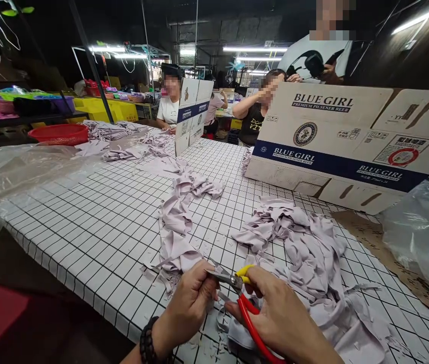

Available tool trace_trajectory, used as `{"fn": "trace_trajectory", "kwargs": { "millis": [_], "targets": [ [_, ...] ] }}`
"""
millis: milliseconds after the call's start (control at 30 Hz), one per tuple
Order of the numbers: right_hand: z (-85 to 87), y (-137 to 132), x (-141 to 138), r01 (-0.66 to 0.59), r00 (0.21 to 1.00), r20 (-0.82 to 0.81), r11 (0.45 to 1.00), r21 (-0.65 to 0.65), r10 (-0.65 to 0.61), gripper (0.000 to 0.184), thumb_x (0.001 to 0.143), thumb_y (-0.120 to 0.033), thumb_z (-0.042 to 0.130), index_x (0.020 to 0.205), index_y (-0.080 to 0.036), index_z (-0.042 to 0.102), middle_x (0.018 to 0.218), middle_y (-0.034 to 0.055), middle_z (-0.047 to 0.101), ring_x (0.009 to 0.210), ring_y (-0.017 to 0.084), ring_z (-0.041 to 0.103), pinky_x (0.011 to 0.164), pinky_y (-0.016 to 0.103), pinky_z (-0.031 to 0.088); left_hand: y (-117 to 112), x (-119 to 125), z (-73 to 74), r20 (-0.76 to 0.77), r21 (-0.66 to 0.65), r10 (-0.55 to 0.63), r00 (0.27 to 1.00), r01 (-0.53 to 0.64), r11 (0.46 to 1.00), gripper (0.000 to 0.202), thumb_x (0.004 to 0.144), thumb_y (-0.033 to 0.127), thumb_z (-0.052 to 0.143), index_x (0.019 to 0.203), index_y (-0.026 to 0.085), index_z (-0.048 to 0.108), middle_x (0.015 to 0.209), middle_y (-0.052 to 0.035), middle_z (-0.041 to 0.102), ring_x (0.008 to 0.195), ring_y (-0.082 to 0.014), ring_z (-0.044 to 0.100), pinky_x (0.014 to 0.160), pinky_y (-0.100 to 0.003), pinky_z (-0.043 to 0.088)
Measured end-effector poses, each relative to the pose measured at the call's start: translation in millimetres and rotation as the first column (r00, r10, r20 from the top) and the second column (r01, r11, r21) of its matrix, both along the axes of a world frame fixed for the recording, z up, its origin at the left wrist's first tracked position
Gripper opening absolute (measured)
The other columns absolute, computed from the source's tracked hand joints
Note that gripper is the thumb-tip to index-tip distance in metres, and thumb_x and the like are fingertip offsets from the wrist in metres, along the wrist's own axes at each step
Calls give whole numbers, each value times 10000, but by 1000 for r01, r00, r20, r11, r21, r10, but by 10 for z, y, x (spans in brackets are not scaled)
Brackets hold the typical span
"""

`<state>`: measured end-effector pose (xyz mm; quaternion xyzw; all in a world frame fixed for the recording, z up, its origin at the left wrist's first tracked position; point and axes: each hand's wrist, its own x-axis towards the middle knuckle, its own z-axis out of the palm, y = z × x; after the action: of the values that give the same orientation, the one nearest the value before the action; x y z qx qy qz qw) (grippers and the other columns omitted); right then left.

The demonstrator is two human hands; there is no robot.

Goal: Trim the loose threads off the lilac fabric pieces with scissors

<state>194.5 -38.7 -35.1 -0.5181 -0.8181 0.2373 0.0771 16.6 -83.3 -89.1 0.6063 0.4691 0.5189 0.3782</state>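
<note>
My right hand is closed round red-handled scissors with a yellow band, near the table's front edge. Their short metal blades point left toward my left hand. That hand is closed in a pinch on a small piece of pale lilac fabric at the blade tips. A trail of lilac fabric pieces lies just beyond my left hand. A bigger heap of the same fabric sits behind and to the right of my right hand. Small offcuts litter the cloth around both hands.
The table has a white cloth with a black grid. A Blue Girl cardboard box wall stands at right, another carton farther back. Clear plastic bags lie at right and left. A red basket sits far left. Other people work behind.
</note>
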Motion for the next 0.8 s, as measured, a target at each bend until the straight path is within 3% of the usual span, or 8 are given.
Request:
{"fn": "trace_trajectory", "kwargs": {
  "millis": [800],
  "targets": [
    [-111, 11, 48, -75, 997, 13, 977, 201, 74, 427, 781, -511, 567, 588, -232, 308, 547, -32, 454, 514, 134, 388, 513, 256, 241, -30, -9, 55, 130, -79, -58, 990, 68, 994, 321, 985, 382, 407, 807, 166, 567, 742, -14, 521, 633, -127, 540, 620, -264, 465]
  ]
}}
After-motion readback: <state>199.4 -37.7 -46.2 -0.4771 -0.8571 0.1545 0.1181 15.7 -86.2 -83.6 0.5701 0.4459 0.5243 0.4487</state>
